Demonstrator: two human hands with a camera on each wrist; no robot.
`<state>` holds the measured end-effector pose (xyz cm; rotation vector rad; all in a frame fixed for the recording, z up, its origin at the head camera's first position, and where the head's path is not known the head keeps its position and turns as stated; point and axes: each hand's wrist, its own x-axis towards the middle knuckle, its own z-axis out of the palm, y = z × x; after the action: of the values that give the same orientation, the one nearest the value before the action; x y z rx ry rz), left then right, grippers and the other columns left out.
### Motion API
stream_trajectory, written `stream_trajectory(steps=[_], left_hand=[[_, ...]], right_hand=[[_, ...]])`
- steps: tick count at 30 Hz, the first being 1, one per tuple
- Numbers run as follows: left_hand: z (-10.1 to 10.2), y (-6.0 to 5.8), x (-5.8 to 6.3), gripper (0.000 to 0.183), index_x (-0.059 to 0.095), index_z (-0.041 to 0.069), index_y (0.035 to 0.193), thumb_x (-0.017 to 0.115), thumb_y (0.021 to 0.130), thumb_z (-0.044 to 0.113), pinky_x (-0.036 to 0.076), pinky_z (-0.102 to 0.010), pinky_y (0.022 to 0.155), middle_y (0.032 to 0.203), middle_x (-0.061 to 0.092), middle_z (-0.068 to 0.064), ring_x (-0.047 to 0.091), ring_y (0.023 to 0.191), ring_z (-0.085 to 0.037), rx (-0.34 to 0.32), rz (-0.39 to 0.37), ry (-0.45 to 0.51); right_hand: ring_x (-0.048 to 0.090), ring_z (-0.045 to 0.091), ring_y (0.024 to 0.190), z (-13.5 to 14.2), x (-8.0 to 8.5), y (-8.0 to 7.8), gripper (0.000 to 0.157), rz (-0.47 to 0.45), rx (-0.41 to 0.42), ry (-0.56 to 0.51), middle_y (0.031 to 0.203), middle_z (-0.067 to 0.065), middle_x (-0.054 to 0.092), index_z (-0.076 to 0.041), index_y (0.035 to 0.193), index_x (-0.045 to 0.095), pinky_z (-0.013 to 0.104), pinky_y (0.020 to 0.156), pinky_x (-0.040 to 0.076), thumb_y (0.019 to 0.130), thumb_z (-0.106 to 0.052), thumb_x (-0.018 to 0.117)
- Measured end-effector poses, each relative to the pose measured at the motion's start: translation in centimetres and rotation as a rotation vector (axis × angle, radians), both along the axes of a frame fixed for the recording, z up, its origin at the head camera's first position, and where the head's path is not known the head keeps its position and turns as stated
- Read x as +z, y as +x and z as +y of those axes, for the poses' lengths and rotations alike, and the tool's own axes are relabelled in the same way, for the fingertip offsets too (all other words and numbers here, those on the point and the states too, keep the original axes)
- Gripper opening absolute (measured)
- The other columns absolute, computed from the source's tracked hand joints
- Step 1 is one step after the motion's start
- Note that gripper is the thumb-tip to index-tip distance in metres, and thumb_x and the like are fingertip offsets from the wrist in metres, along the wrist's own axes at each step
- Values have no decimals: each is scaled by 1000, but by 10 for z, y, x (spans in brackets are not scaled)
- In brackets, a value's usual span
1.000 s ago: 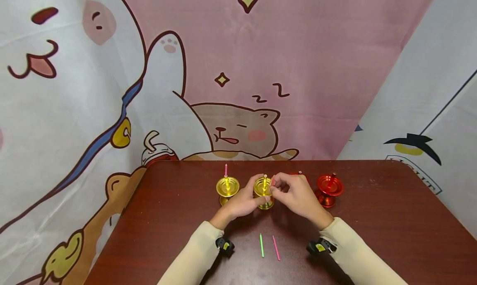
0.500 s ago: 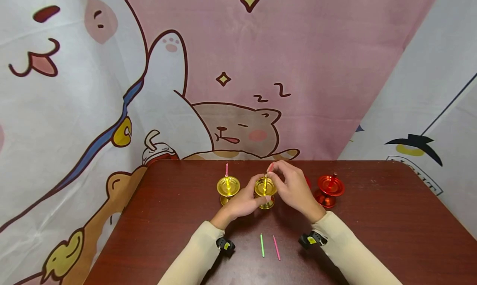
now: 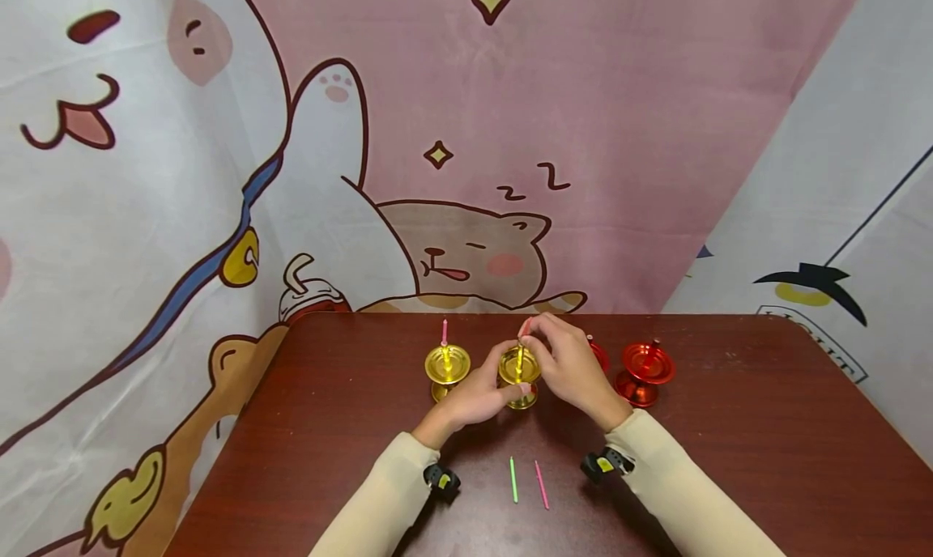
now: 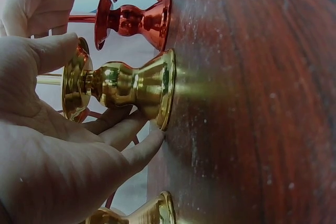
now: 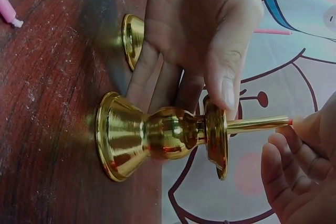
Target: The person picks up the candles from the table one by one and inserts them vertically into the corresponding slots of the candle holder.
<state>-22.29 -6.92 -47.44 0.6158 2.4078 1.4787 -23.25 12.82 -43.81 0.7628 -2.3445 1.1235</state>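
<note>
In the head view my left hand steadies a gold candle holder that stands upright on the table. The left wrist view shows its thumb at the dish rim and the fingers behind the stem and base. My right hand is over the top of the same holder, pinching a reddish candle upright between thumb and fingertips. In the right wrist view the candle's red end is right at the mouth of the holder's thin tube. Most of the candle is hidden by the fingers.
To the left is another gold holder bearing a pink candle. Two red holders stand to the right, one partly behind my right hand, the other in full view. A green candle and a pink candle lie nearer me.
My right hand has risen and moved left, bringing the candle from beside the gold holder's tube to above it, then slightly further left. The left hand keeps its place on the holder.
</note>
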Motion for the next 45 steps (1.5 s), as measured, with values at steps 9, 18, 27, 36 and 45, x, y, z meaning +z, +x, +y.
stream_trajectory(steps=[9, 18, 27, 36, 45], left_hand=[[0, 0, 0, 75, 34, 13, 168, 72, 105, 28, 48, -52, 113, 148, 60, -21, 63, 129, -31, 5, -7, -2], [0, 1, 0, 75, 33, 13, 168, 72, 105, 28, 46, -54, 114, 150, 58, -22, 62, 131, -32, 0, -18, 8], [0, 0, 0, 76, 33, 13, 168, 72, 105, 29, 46, -53, 114, 150, 59, -21, 61, 131, -31, 1, -18, 10], [0, 0, 0, 77, 32, 13, 169, 72, 105, 31, 47, -54, 113, 150, 59, -22, 62, 129, -32, 5, -17, -6], [0, 0, -1, 77, 33, 12, 168, 73, 105, 30, 47, -54, 113, 150, 59, -23, 63, 129, -32, 5, -9, -2]], right_hand=[[61, 19, 84, 1, -1, -2, 10, 26, 12, 11, 99, 5, 71, -8, 101, 72, 38, 74, 52, 102, 2, 72], [60, 18, 81, 1, 0, -1, 13, 6, 11, 37, 99, 2, 70, -8, 101, 72, 36, 71, 53, 100, 6, 73], [62, 21, 83, 1, 2, -1, 10, 26, 21, 62, 101, 8, 72, -7, 102, 71, 41, 74, 55, 101, 3, 72], [61, 19, 81, 1, 1, -2, 14, 40, 16, 70, 97, 4, 69, -7, 99, 71, 38, 72, 54, 99, 6, 74], [59, 18, 79, 2, 0, -3, 15, 53, 22, 73, 95, 3, 68, -7, 98, 71, 36, 69, 53, 98, 7, 74]])
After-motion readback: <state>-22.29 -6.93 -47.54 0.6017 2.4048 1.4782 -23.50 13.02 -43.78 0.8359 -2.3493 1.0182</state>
